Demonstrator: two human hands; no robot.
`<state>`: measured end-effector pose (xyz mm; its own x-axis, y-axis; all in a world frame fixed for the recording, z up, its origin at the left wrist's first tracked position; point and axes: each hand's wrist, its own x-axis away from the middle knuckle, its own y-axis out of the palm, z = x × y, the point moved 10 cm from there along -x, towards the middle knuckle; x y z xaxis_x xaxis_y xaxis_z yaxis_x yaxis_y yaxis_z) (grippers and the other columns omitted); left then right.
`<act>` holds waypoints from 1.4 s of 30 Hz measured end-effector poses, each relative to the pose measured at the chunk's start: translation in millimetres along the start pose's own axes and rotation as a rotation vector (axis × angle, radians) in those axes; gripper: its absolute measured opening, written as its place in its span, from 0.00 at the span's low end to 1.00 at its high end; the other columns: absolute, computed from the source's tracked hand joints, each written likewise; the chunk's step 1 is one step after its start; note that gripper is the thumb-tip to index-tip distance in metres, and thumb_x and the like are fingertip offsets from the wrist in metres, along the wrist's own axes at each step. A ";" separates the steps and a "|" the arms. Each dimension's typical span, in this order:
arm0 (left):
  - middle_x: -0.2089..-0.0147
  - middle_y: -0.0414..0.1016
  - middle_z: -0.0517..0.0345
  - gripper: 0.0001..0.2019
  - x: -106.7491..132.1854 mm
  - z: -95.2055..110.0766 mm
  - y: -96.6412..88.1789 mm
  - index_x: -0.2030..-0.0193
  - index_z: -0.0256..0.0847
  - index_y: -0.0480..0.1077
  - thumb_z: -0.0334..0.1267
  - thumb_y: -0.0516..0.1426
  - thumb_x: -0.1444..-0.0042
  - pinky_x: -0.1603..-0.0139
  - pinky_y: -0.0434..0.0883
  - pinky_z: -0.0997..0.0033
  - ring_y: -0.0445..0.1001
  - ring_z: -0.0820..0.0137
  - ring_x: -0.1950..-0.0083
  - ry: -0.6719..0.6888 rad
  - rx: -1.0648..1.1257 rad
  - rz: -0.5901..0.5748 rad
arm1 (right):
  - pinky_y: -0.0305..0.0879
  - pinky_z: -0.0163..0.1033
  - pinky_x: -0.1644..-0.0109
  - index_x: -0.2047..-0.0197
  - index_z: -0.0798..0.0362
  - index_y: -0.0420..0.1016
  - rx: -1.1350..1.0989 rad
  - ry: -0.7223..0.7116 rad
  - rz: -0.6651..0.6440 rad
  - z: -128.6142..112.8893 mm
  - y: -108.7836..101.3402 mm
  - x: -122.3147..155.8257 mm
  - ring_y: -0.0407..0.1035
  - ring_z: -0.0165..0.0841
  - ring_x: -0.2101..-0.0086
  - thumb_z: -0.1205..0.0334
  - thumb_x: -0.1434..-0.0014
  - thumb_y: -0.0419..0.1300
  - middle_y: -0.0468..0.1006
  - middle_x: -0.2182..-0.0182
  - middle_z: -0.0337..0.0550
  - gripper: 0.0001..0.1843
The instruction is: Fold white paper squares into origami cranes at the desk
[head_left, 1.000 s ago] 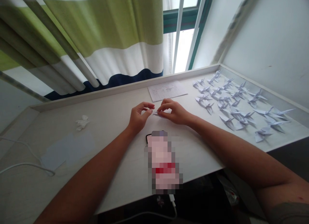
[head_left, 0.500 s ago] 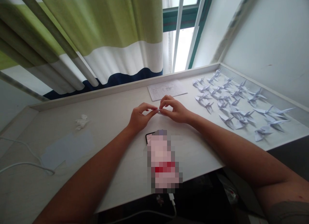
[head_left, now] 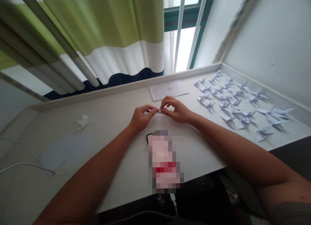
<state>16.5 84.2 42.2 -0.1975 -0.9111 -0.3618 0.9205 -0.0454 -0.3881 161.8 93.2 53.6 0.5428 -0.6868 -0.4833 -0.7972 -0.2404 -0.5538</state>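
Left hand and right hand, frame centre: both pinching one small white folded paper between thumb and finger (finer creases hidden). Paper cranes, many, right of frame. Printed sheet, just above centre. Phone, pixelated, lower centre. Crumpled white paper and flat sheets, left of frame.

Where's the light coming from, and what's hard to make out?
Head view: light glares white through the window; coarse blocks hide most of the phone. Same view: the printed sheet is too soft to read, and the paper between the left hand and right hand is too small to see clearly.
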 end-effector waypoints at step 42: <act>0.58 0.85 0.54 0.03 2.4 11.6 -2.7 0.60 0.44 0.80 0.39 0.65 0.37 0.51 0.79 0.61 0.81 0.64 0.57 0.212 -0.144 0.061 | 0.70 0.49 0.51 0.62 0.49 0.76 0.068 -0.085 0.058 -3.5 -2.9 0.1 0.70 0.39 0.57 0.60 0.31 0.62 0.77 0.60 0.45 0.05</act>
<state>17.4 77.4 52.2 -0.2233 -0.8032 -0.5523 0.8787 0.0795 -0.4708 163.3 91.4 57.6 0.5192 -0.6368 -0.5701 -0.8096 -0.1526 -0.5668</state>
